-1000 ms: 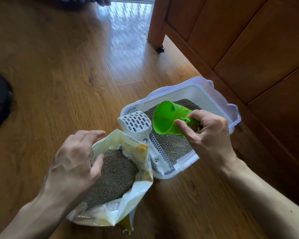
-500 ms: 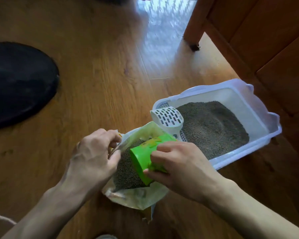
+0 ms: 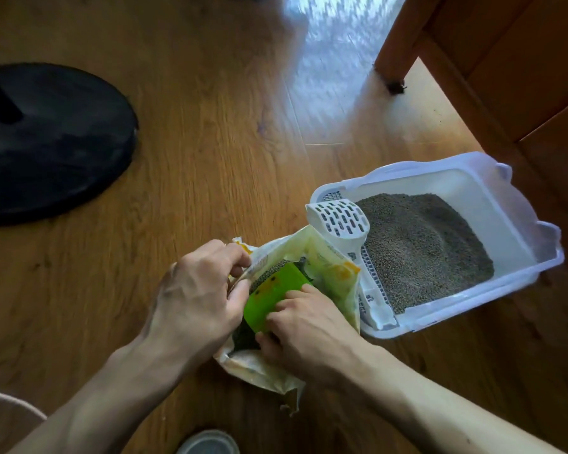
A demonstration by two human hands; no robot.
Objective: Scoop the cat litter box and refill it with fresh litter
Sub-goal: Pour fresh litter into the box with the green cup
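A white litter box (image 3: 518, 224) sits on the wooden floor at the right, holding grey litter (image 3: 420, 247). A white slotted scoop (image 3: 340, 221) rests on the box's left corner. In front of it lies an open pale yellow litter bag (image 3: 335, 260). My left hand (image 3: 197, 296) pinches the bag's left rim and holds it open. My right hand (image 3: 305, 329) grips a green cup (image 3: 273, 296), which is tipped mouth-down inside the bag, pushed into the litter there.
A black round base with a pole (image 3: 46, 139) stands on the floor at the left. Wooden furniture (image 3: 512, 60) with a leg (image 3: 394, 47) runs behind the box at the right. A grey round object (image 3: 207, 444) shows at the bottom edge.
My right hand carried the green cup from above the litter box down into the bag and pushed it deeper into the litter. My left hand shifted its hold on the bag's rim.
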